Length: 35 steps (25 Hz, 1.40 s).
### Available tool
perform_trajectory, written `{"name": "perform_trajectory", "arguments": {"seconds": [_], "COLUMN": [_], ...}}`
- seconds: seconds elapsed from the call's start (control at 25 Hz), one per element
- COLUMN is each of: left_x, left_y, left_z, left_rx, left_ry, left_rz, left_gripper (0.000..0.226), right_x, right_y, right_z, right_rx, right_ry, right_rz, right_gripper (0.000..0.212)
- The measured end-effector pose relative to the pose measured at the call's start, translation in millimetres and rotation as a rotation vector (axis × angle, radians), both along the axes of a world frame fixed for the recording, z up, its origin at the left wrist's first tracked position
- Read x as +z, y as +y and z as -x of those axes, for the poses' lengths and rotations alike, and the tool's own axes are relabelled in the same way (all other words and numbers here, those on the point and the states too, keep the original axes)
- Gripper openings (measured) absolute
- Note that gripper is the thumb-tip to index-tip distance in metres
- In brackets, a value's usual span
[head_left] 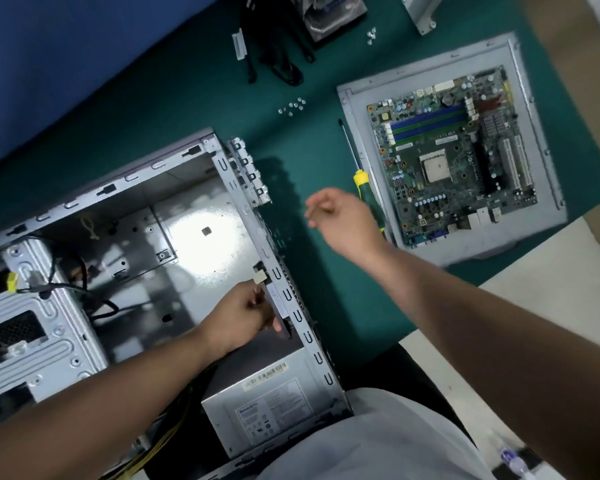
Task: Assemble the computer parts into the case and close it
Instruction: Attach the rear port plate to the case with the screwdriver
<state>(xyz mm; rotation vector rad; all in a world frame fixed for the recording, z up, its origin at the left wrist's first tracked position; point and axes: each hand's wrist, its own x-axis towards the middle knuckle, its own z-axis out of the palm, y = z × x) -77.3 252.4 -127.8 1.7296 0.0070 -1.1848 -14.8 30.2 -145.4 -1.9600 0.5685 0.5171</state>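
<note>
My left hand point(246, 313) pinched a part I couldn't identify at the case point(125, 258) wall, right hand point(340, 216) loose, empty; motherboard point(454, 150) waited upper right, risking snagged cables point(97, 303)

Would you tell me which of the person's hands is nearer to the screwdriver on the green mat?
The right hand hovers beside the screwdriver, over its handle. The left hand is farther off, inside the computer case at its right wall.

Case point(160, 188) is laid on its side, open, on the green counter point(326, 271); a power supply point(267, 403) is seated in its near corner. Motherboard point(454, 150) is laid flat on the grey side panel point(357, 109), right of the case.
</note>
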Motion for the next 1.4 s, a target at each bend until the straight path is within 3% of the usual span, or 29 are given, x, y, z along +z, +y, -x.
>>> {"name": "perform_trajectory", "arguments": {"seconds": [0.32, 0.76, 0.84, 1.04, 1.4], "left_x": [-6, -6, -9, -11, -7], "left_y": [1, 0, 2, 2, 0], "left_z": [2, 5, 5, 4, 4], "left_rx": [0.050, 0.094, 0.079, 0.074, 0.091], "left_ry": [0.015, 0.021, 0.025, 0.020, 0.011], "left_rz": [0.020, 0.011, 0.007, 0.005, 0.081], "left_gripper": [0.027, 0.028, 0.027, 0.030, 0.033], "right_x": [-2, -20, -17, -4, -9], "right_y": [-3, 16, 17, 17, 13], "right_z": [-126, -150, -141, -68, 62], "right_rx": [0.180, 0.226, 0.228, 0.096, -0.033], "right_ry": [-0.194, -0.191, -0.228, -0.246, 0.035], "right_rz": [0.350, 0.642, 0.586, 0.218, -0.183], "right_gripper": [0.025, 0.023, 0.021, 0.002, 0.021]}}
